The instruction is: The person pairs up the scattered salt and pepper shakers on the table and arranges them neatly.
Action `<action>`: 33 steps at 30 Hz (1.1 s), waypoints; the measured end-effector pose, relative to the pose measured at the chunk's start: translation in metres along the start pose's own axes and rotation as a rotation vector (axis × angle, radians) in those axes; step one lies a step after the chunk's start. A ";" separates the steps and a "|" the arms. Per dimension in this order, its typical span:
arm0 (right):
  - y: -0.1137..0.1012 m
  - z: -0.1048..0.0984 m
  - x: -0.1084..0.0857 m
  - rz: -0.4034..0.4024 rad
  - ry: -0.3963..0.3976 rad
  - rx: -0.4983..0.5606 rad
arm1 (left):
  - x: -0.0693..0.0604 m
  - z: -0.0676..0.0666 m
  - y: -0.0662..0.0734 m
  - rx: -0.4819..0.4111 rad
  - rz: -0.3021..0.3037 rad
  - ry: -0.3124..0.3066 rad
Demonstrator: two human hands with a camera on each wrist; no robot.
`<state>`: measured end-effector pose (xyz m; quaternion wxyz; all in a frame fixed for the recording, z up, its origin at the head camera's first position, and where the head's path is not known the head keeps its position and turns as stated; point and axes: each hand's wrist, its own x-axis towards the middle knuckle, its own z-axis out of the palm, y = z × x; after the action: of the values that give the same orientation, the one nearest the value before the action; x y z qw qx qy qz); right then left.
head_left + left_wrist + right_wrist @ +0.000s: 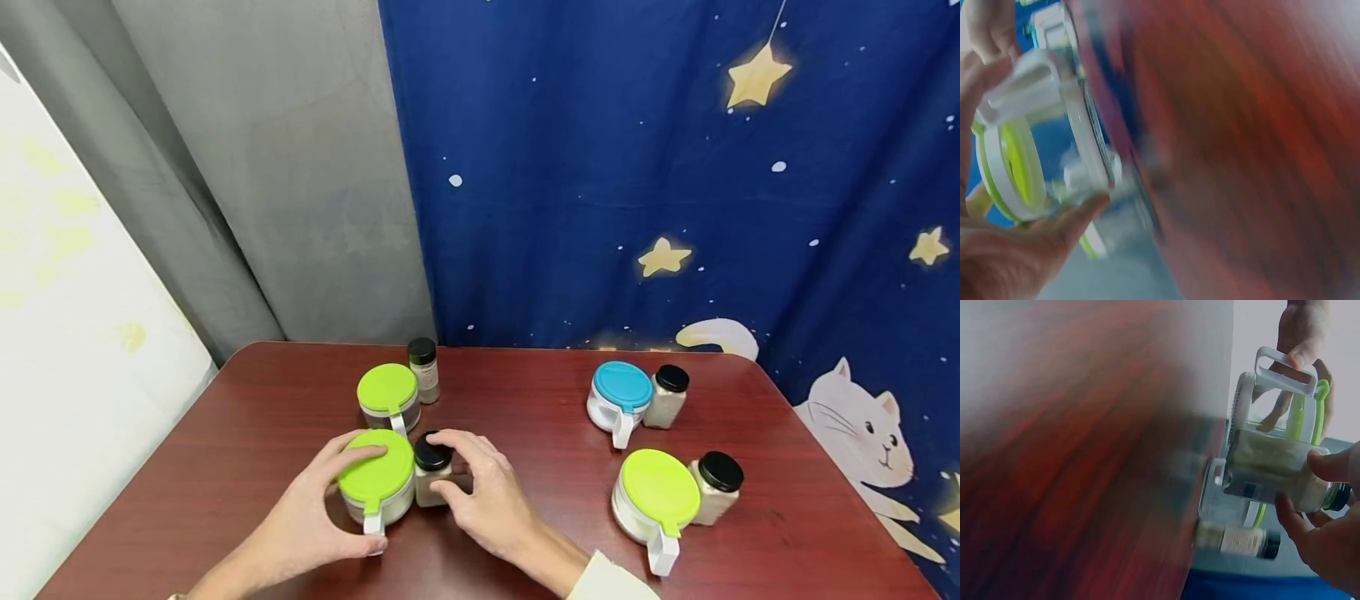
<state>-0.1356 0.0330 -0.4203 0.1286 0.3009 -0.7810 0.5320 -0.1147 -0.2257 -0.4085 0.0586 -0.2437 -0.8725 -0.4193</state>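
At the front left of the table, my left hand holds a clear jar with a lime-green lid and a white handle. Its thumb is at the handle, and its fingers reach over the lid and around the far side. Right beside that jar stands a square jar with a black lid, held by my right hand between thumb and fingers. Pale contents show through the square jar in the right wrist view. In the left wrist view, the handled jar's white rim appears close up, with blurred surroundings.
Behind them stand another green-lidded jar and a slim black-capped bottle. To the right are a blue-lidded jar, a green-lidded jar and two black-lidded square jars. Curtains hang behind the red-brown table.
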 end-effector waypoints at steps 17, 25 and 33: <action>0.025 -0.060 0.002 0.137 0.143 -0.259 | 0.071 0.080 0.019 0.071 -0.003 0.096; 0.047 -0.065 0.020 0.254 0.243 -0.300 | 0.118 0.101 0.008 0.018 -0.039 0.056; 0.065 -0.068 0.024 0.384 0.288 -0.265 | 0.145 0.114 0.003 -0.029 -0.053 -0.008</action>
<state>-0.2022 0.1029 -0.4299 0.1735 0.0492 -0.8601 0.4772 -0.2284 -0.0829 -0.4344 0.0407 -0.2230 -0.8728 -0.4323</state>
